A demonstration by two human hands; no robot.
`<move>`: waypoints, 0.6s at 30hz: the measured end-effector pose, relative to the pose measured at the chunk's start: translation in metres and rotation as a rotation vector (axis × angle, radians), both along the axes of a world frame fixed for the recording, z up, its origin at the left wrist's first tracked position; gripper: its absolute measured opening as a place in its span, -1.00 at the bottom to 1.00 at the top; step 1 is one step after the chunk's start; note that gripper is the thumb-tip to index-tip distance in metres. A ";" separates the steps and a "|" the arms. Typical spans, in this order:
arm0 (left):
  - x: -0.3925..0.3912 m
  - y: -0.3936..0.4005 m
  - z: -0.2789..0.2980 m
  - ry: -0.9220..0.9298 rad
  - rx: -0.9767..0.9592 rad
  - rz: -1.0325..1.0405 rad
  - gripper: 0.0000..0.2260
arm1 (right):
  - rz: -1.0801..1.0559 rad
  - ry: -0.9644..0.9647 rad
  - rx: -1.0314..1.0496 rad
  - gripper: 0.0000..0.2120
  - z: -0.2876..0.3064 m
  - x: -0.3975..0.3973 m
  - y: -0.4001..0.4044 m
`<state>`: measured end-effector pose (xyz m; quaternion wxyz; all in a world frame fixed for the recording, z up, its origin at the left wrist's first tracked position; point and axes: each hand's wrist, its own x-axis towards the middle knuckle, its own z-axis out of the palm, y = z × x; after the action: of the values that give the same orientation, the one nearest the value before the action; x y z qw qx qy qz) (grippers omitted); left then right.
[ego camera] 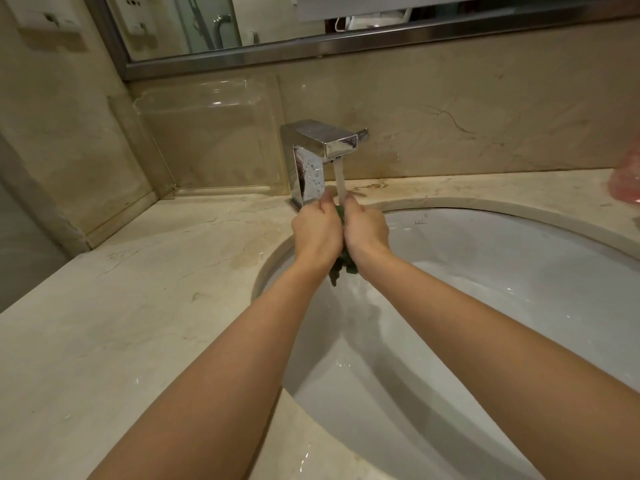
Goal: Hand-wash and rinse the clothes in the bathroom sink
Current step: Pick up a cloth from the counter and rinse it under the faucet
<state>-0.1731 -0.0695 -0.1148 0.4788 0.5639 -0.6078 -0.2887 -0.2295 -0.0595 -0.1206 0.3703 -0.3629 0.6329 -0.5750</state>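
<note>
A small dark green cloth (pixel 341 268) is bunched between my two hands under the running chrome faucet (pixel 320 150). My left hand (pixel 317 230) grips it from the left and my right hand (pixel 367 228) grips it from the right, with a wet end hanging below my wrists. A stream of water (pixel 339 180) falls onto the cloth between my fingertips. Both hands are over the back left part of the white oval sink (pixel 502 271). Most of the cloth is hidden by my hands.
A beige marble counter (pixel 138 306) surrounds the sink. A clear plastic tray (pixel 211 140) leans against the wall left of the faucet. A pink object (pixel 627 178) sits at the right edge. A mirror (pixel 242 26) runs along the wall above.
</note>
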 end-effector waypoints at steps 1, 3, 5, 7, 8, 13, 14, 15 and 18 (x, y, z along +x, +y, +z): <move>0.001 -0.001 0.000 0.026 0.002 0.002 -0.61 | 0.051 -0.019 -0.007 -0.62 0.000 -0.001 0.000; 0.002 -0.002 0.001 0.102 0.017 0.016 -0.60 | 0.156 -0.148 0.017 -0.50 0.000 -0.001 -0.002; 0.004 -0.003 0.001 0.169 0.004 0.037 -0.61 | 0.190 -0.269 0.082 -0.35 -0.002 -0.003 -0.002; 0.004 -0.002 0.002 0.208 -0.019 0.051 -0.67 | 0.190 -0.260 0.158 -0.32 -0.006 -0.010 -0.001; 0.004 -0.001 0.002 0.225 -0.016 0.051 -0.71 | 0.194 -0.223 0.193 -0.34 -0.008 -0.013 0.000; 0.001 0.002 0.006 0.377 0.088 0.022 -0.82 | 0.150 -0.030 0.268 -0.26 -0.014 -0.017 -0.002; 0.001 0.003 0.008 0.430 0.108 0.019 -0.83 | 0.117 0.013 0.255 -0.25 -0.013 -0.016 -0.002; 0.001 0.003 0.009 0.471 0.129 0.022 -0.85 | 0.087 0.052 0.248 -0.25 -0.013 -0.016 -0.002; 0.005 0.002 0.013 0.586 0.184 0.031 -0.89 | 0.104 0.192 0.240 -0.30 -0.017 -0.020 0.000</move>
<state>-0.1684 -0.0677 -0.1021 0.5849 0.5067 -0.4067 -0.4855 -0.2493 -0.0597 -0.1378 0.3781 -0.4017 0.7098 -0.4379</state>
